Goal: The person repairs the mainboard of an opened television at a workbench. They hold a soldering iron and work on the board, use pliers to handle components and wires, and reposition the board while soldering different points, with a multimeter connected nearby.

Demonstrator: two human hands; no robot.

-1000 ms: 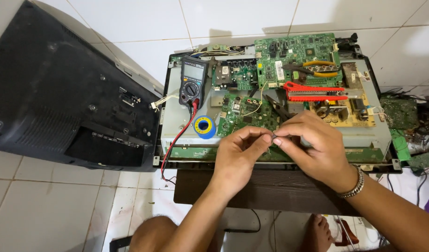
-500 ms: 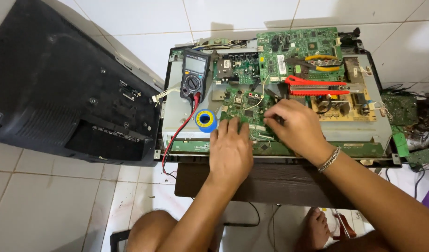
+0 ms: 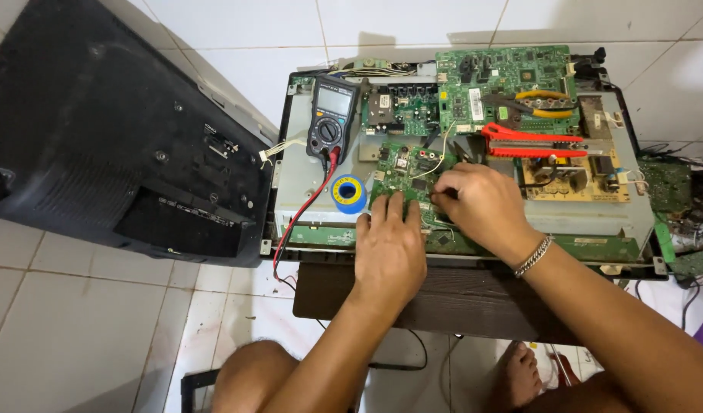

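Observation:
An opened flat-screen chassis (image 3: 321, 200) lies on a low dark wooden stool (image 3: 474, 300), with several green circuit boards inside. My left hand (image 3: 389, 248) lies flat, palm down, on a small green board (image 3: 401, 167) near the chassis's front edge. My right hand (image 3: 474, 206) rests just right of it, fingers curled on the same board near thin wires. Whether it pinches anything I cannot tell. A metal bracelet (image 3: 535, 255) circles my right wrist.
A dark multimeter (image 3: 332, 122) with a red lead (image 3: 301, 214) lies at the chassis's left. A blue and yellow solder spool (image 3: 350, 193) sits beside my left hand. Red-handled and yellow-handled pliers (image 3: 535, 141) lie on the right boards. The black back cover (image 3: 99, 130) leans at left.
Both hands came down from a pinching pose in front of the chassis onto the small green board. My left hand flattened out.

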